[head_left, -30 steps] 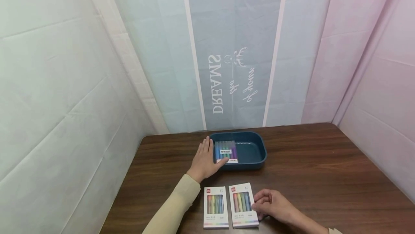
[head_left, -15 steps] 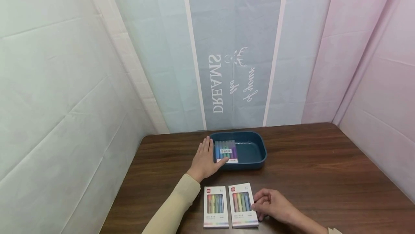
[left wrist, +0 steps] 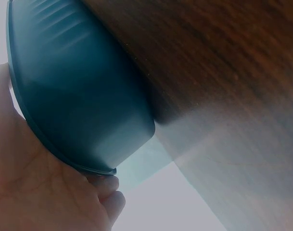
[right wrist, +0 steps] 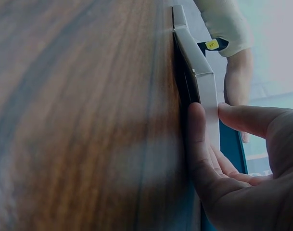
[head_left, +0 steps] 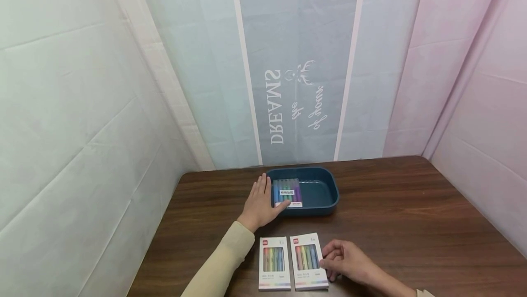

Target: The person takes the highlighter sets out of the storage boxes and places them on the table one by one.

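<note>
A dark blue tray [head_left: 314,212] stands near the table's back edge, and a clear pack of coloured pens [head_left: 296,185] lies in its left side. My left hand [head_left: 259,203] rests on the tray's left rim with its fingers straight and the thumb reaching over the front corner. In the left wrist view, the palm lies along the rim of the tray [left wrist: 88,86]. Closer to me, a white box of coloured pens [head_left: 309,276] lies to the right of a matching box [head_left: 273,278]. My right hand [head_left: 346,260] pinches the right box's edge [right wrist: 209,91] between thumb and fingers.
The brown wooden table [head_left: 395,210] has rounded back corners and meets a pale printed curtain [head_left: 300,22] behind. Fabric walls close in the left and right sides. A black band with a yellow tag [right wrist: 212,44] sits on the left wrist.
</note>
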`<state>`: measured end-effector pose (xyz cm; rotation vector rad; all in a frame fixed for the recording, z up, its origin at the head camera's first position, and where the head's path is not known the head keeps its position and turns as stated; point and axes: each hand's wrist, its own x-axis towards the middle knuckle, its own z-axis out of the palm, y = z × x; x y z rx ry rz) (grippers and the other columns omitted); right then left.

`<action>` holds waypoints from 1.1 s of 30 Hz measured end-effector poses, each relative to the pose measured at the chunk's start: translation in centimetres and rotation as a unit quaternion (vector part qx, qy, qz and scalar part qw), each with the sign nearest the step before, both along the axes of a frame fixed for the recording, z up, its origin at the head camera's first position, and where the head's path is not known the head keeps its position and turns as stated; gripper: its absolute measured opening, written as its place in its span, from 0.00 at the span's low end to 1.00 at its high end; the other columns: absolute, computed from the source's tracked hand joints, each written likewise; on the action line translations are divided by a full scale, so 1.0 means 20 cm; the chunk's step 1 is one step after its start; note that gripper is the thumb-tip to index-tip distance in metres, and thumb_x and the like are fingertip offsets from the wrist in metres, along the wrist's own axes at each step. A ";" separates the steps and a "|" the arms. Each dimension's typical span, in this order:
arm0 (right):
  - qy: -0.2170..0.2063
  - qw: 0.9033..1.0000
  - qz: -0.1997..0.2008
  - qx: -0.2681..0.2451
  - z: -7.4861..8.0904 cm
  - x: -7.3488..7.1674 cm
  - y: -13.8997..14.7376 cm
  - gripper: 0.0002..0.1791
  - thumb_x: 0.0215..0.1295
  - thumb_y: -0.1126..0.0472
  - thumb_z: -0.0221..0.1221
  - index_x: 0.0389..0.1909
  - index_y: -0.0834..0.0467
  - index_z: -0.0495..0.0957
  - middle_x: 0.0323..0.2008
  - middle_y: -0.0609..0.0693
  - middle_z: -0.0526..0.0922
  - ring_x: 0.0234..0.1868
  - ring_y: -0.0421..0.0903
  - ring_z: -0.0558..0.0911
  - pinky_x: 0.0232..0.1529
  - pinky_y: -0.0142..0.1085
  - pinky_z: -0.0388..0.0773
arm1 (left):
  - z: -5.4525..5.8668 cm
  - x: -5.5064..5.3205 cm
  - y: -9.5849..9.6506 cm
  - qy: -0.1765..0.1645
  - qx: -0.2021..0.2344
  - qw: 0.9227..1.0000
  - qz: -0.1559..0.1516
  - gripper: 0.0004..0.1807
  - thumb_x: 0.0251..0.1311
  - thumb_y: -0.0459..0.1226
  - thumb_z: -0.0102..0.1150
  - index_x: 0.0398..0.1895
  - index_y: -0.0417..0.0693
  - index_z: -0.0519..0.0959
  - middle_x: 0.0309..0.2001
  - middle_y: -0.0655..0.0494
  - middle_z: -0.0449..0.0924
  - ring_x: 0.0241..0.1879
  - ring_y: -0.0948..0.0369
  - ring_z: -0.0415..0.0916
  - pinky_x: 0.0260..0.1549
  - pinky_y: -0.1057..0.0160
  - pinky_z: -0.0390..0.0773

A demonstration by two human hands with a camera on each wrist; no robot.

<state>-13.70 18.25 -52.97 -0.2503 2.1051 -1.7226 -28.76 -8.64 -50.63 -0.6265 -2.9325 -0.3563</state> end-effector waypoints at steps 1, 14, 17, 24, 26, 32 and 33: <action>-0.001 1.000 -0.001 0.003 0.00 0.00 0.00 0.17 0.63 0.62 0.67 0.44 0.70 0.75 0.30 0.54 0.84 0.26 0.49 0.84 0.26 0.37 0.83 | 0.00 0.00 0.00 -0.001 -0.001 1.000 0.000 0.62 0.59 0.78 0.32 0.80 0.38 0.47 0.81 0.43 0.40 0.80 0.49 0.39 0.76 0.52 0.44; 0.014 1.000 -0.003 0.022 -0.01 0.01 0.00 0.19 0.61 0.60 0.69 0.43 0.69 0.75 0.28 0.54 0.84 0.25 0.49 0.84 0.24 0.38 0.83 | -0.01 0.01 0.00 0.001 -0.001 1.000 0.000 0.61 0.60 0.77 0.34 0.79 0.39 0.48 0.81 0.44 0.39 0.80 0.50 0.39 0.76 0.52 0.44; 0.019 0.999 -0.005 0.026 -0.01 0.01 0.00 0.19 0.60 0.60 0.70 0.43 0.69 0.75 0.28 0.54 0.84 0.25 0.49 0.84 0.24 0.38 0.83 | -0.01 0.01 0.00 0.000 -0.002 1.000 0.000 0.61 0.59 0.78 0.33 0.80 0.39 0.48 0.81 0.44 0.39 0.80 0.50 0.39 0.76 0.52 0.44; 0.034 0.999 -0.010 0.023 0.00 0.01 0.00 0.18 0.61 0.61 0.69 0.42 0.69 0.75 0.27 0.55 0.84 0.24 0.50 0.84 0.22 0.40 0.83 | 0.00 0.00 0.00 -0.001 -0.003 1.000 0.000 0.61 0.59 0.78 0.32 0.80 0.39 0.48 0.81 0.44 0.39 0.80 0.50 0.39 0.76 0.52 0.45; 0.038 0.999 -0.012 0.024 0.00 0.01 -0.01 0.18 0.61 0.61 0.69 0.42 0.69 0.75 0.27 0.55 0.84 0.24 0.50 0.84 0.22 0.40 0.83 | 0.00 0.00 0.00 0.001 -0.002 1.000 0.001 0.61 0.59 0.78 0.32 0.79 0.39 0.48 0.81 0.44 0.40 0.80 0.50 0.39 0.76 0.52 0.45; 0.043 0.999 -0.012 0.025 0.00 0.01 -0.01 0.17 0.62 0.62 0.68 0.41 0.70 0.75 0.26 0.56 0.84 0.23 0.50 0.84 0.22 0.41 0.83 | 0.00 0.00 0.00 -0.001 -0.006 1.000 0.004 0.62 0.58 0.78 0.31 0.80 0.39 0.48 0.81 0.44 0.40 0.80 0.51 0.39 0.76 0.53 0.44; 0.042 0.999 -0.012 0.026 0.00 0.01 0.00 0.17 0.62 0.62 0.68 0.42 0.70 0.75 0.26 0.56 0.84 0.23 0.50 0.84 0.22 0.41 0.83 | 0.00 0.00 0.00 -0.001 -0.007 1.000 0.004 0.62 0.58 0.79 0.31 0.80 0.39 0.48 0.81 0.44 0.40 0.80 0.51 0.39 0.76 0.53 0.44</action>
